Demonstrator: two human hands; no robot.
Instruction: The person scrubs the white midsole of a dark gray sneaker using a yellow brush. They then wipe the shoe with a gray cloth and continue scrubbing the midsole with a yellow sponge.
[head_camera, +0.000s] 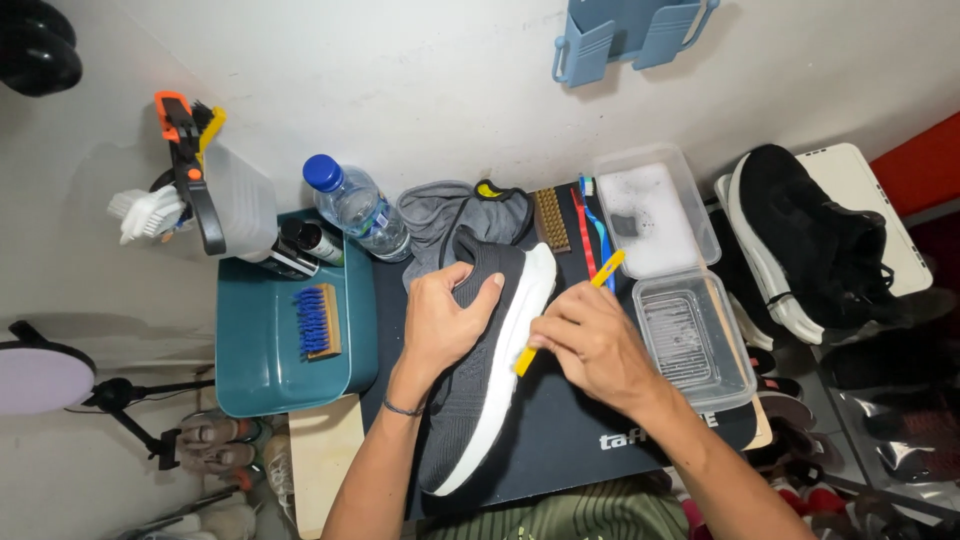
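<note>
Two bare hands work over a dark mat (560, 420) on the surface. The left hand (445, 325) has its fingers (487, 290) curled tight around the upper of a grey knit sneaker (480, 380), which lies on its side with the white sole turned toward the right hand (590, 345). That hand's fingers are closed on a yellow-handled brush (608, 268), pressed against the sole edge. A teal tray (260, 370) holding a blue-bristled brush (318, 322) sits to the left.

The grey shoe (480, 380) is of matt knitted cloth with a smooth white rubber-like sole, the yellow brush (570, 315) looks plastic, and the far-right boxes (660, 215) are clear glossy plastic.
</note>
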